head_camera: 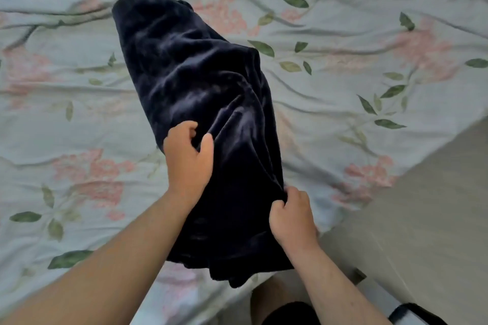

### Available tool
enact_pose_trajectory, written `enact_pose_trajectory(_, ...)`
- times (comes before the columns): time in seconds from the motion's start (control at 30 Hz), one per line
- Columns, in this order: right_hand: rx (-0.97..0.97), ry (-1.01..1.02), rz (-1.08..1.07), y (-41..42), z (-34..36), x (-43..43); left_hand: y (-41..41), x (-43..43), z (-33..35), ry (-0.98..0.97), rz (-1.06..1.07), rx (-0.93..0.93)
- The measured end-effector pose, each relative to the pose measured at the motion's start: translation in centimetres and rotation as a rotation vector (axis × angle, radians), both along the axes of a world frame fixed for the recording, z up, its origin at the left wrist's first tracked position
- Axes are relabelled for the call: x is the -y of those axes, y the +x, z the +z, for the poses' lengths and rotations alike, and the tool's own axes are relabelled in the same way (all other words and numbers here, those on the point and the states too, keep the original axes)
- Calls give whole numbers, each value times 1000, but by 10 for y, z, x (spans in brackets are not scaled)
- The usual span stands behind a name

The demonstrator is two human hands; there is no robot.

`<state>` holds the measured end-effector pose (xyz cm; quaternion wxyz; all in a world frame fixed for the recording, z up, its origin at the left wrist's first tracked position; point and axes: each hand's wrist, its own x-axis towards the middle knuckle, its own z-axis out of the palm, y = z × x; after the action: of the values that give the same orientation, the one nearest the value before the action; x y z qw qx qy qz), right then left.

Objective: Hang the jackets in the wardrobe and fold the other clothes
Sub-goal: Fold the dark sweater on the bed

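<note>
A dark navy, velvety garment (190,79) lies stretched out lengthwise on the bed, from the far middle down to the near edge. My left hand (188,158) sits on its left side with fingers and thumb curled into a fold of the cloth. My right hand (290,216) pinches the garment's right edge near the bed's edge, bunching the fabric. The garment's near end hangs slightly over the mattress edge. What kind of garment it is cannot be told.
The bed carries a rumpled pale green sheet (369,66) with pink flowers and green leaves. Pale floor (433,206) shows at the right. A black and white object (414,314) sits at the bottom right corner.
</note>
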<state>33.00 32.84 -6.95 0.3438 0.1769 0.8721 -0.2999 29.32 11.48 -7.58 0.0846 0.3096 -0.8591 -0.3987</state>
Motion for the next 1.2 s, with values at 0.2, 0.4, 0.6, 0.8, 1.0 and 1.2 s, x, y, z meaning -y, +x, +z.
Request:
enact_pose_trajectory(0.2,92,-303,-29,22,0,-14,158,-1,-8,518,230,570)
enact_pose_trajectory(0.4,350,-559,-136,6,-9,-30,182,4,-10,913,60,579)
enact_pose_trajectory(0.6,504,-575,-224,23,11,-29,199,17,8,1167,202,577)
enact_pose_trajectory(0.8,668,-508,-324,73,69,-29,249,31,64,1308,378,755)
enact_pose_trajectory(1.0,808,-302,-415,153,118,-31,313,31,116,1232,358,970)
enact_pose_trajectory(1.2,513,-269,-375,131,153,-11,287,52,144,1402,448,648)
